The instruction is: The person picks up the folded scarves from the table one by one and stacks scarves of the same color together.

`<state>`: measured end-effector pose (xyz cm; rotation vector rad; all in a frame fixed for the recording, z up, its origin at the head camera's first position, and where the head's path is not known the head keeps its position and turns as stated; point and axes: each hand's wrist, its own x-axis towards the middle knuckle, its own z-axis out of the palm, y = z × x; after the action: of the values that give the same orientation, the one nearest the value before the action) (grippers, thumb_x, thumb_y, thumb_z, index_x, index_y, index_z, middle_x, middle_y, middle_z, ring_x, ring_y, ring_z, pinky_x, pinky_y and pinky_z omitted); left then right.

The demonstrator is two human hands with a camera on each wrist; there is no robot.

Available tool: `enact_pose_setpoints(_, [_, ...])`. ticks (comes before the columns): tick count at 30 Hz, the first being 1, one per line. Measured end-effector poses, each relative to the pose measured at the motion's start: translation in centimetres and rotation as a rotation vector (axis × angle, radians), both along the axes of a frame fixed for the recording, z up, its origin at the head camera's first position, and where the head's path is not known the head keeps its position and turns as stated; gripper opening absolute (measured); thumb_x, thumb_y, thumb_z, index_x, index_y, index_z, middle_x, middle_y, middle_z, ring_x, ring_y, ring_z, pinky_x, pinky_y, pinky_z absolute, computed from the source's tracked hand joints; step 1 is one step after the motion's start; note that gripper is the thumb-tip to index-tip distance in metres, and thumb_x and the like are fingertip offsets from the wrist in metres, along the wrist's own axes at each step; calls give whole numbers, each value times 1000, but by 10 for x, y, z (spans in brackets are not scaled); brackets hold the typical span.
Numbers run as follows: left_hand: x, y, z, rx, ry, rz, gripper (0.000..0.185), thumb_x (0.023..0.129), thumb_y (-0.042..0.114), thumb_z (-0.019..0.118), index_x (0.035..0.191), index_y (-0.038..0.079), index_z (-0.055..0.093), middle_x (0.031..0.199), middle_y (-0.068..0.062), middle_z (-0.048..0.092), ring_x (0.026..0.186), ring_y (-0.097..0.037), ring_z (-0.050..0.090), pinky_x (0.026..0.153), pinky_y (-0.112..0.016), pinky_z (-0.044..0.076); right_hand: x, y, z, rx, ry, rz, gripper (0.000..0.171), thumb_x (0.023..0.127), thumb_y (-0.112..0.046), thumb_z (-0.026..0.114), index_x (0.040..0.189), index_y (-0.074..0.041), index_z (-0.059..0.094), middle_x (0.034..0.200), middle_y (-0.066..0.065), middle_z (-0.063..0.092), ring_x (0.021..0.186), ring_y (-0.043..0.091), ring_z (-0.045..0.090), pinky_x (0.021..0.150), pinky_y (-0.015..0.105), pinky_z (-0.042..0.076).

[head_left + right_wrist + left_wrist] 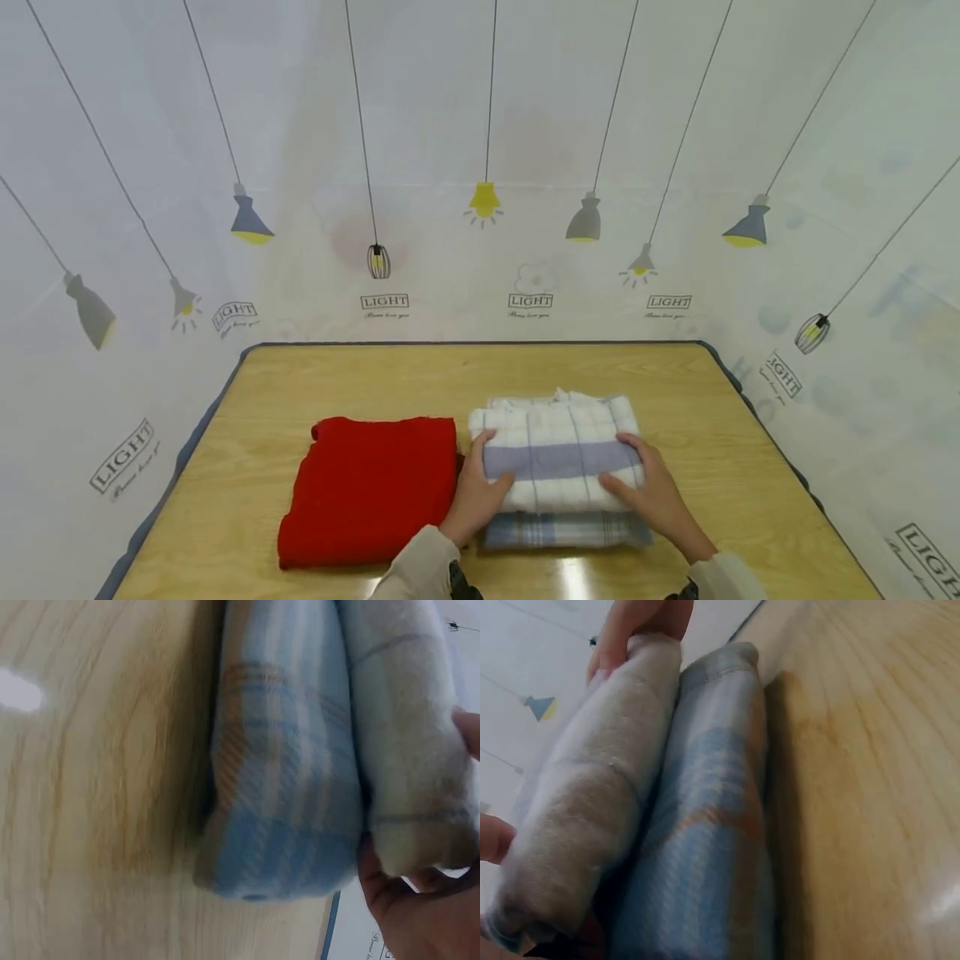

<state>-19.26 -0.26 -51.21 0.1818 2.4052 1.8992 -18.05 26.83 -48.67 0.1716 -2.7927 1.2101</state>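
Both hands hold a folded white checked cloth with a blue-purple band (570,458) by its two short ends. My left hand (476,492) grips the left end, its thumb lying on the top face. At the other end, my right hand (654,496) pinches the cloth, with fingers under it in the right wrist view and thumb on top. Directly beneath lies a folded blue plaid cloth (566,530), mostly covered; its thick rounded edge (705,802) shows in the left wrist view. A folded red cloth (375,492) lies close beside my left hand.
Everything stands on a wooden table (360,375) with a dark edge. A pale wall covering printed with hanging lamps (484,200) rises behind it and on both sides. Something dark shows between the red cloth and the white stack.
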Motion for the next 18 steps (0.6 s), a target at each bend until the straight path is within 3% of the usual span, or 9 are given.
enact_pose_setpoints(4, [1,-4,-6,-26,-56,-42,66,91,22,57,149,19,26,155,-15,23,118,-33,44,86,-48,40,-1,-1,-3,22,-55,38,68,87,-29,67,141,-2,35,137,32,36,126,51,39,97,64,34])
enact_pose_setpoints(9, [5,-5,-13,-35,-103,-65,68,92,23,54,151,14,21,157,-16,18,140,-39,27,103,-61,31,2,-3,-8,95,-124,62,71,90,-37,62,143,-2,29,137,33,32,122,51,42,95,62,38])
enact_pose_setpoints(18, [0,-4,-7,-68,-141,-71,67,93,25,51,151,18,21,155,-19,19,140,-45,21,103,-64,28,0,-3,-11,156,-106,48,70,92,-40,58,144,-7,24,138,31,28,111,51,51,85,61,44])
